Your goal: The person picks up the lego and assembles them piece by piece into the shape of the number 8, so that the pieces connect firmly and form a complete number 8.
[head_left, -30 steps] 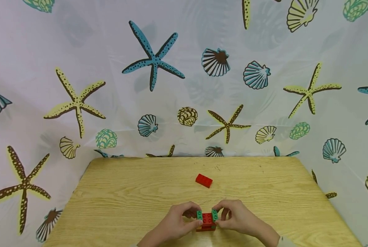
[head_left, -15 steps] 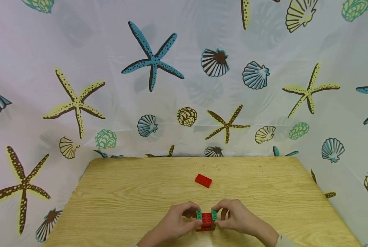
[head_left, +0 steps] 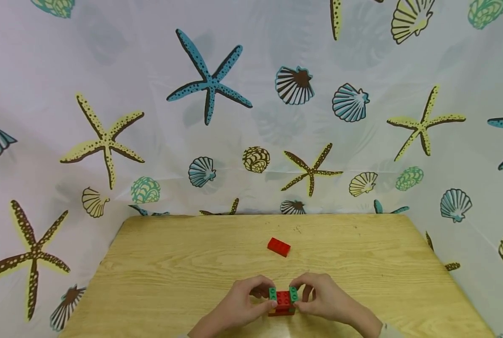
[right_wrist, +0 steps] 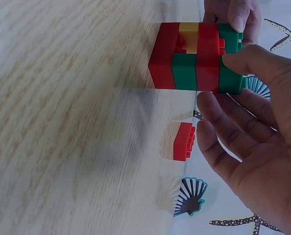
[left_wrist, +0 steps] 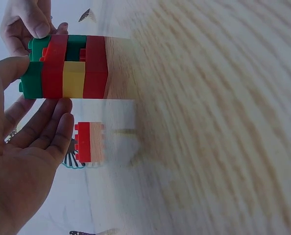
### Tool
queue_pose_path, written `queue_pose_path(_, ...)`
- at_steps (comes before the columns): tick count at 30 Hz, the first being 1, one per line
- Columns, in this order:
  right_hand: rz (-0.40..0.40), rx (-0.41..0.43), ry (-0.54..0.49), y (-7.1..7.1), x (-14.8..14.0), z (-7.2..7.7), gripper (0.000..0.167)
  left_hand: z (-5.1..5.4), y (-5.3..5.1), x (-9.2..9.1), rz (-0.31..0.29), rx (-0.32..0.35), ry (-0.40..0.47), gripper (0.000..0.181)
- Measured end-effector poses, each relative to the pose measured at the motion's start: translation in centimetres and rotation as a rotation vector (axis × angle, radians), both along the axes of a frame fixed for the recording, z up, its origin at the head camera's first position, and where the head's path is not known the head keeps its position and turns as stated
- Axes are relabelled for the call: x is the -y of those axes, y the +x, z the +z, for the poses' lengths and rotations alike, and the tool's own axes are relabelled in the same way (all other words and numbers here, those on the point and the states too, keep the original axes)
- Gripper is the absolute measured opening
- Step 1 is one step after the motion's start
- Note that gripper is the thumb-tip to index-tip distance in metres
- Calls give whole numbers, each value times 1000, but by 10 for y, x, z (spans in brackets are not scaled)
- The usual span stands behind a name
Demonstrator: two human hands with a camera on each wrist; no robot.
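A small stack of toy building bricks [head_left: 283, 299] stands on the table near its front edge. Its layers are a red bottom brick [left_wrist: 95, 68], a yellow brick [left_wrist: 74, 80] on the left and a green one [right_wrist: 184, 71] on the right with a gap between, a red brick [right_wrist: 207, 63] across them, and two green bricks on top. With thumb and fingers, my left hand [head_left: 245, 303] pinches the left top green brick [head_left: 272, 294]. My right hand [head_left: 325, 298] pinches the right top green brick [head_left: 293, 294]. Red studs show between those two.
A loose red brick [head_left: 278, 247] lies studs up on the wooden table [head_left: 184, 253], beyond the stack. A white curtain [head_left: 234, 136] printed with starfish and shells hangs behind the table and along both sides.
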State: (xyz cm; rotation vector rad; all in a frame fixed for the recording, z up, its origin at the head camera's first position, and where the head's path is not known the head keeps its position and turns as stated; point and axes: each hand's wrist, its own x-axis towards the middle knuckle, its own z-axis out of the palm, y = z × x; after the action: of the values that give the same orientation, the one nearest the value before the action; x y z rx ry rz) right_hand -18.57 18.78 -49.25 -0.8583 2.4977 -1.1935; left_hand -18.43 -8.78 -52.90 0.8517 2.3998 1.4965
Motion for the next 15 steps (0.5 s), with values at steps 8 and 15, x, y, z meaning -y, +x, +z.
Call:
queue_pose_path(8, -7, -77, -46, -5, -3, 6, 29, 0, 1, 0, -8, -3, 13, 36)
queue_pose_path(15, -89, -87, -26, -21, -2, 6, 27, -1, 1, 1, -13, -16, 24, 36)
